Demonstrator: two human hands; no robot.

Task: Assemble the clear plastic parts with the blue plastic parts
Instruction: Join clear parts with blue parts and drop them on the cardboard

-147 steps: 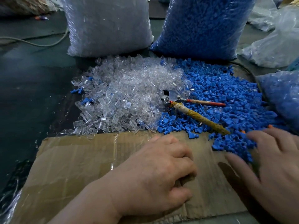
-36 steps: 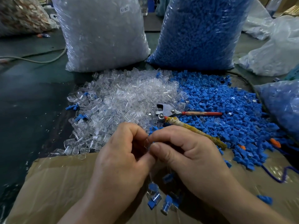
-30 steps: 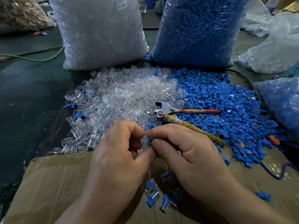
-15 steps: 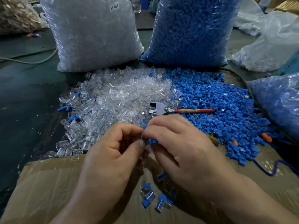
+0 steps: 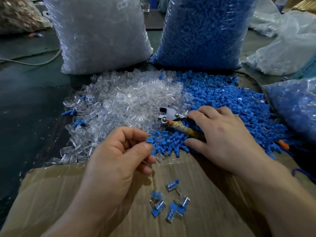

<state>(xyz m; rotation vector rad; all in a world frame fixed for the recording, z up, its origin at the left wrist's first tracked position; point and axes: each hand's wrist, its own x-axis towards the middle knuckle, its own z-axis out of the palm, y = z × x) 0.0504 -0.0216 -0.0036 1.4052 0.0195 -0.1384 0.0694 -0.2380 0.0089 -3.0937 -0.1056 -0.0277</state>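
Note:
A heap of clear plastic parts (image 5: pixel 128 100) lies beside a heap of blue plastic parts (image 5: pixel 230 103) on the dark table. My left hand (image 5: pixel 116 168) pinches a small part with a blue cap (image 5: pixel 149 140) between thumb and index finger, just in front of the heaps. My right hand (image 5: pixel 225 137) lies over the handles of the pliers (image 5: pixel 168 115), fingers above the red handle and thumb below the yellow-wrapped one, curling round them. Several joined clear-and-blue pieces (image 5: pixel 171 202) rest on the cardboard (image 5: pixel 51 194) below my hands.
A big bag of clear parts (image 5: pixel 99 35) and a big bag of blue parts (image 5: pixel 205 31) stand behind the heaps. Another bag of blue parts (image 5: pixel 297 103) sits at the right edge. A grey cable (image 5: pixel 34 62) crosses the far left.
My hands have come apart. The left keeps the small part with the blue cap. The right has moved forward and right onto the pliers' handles.

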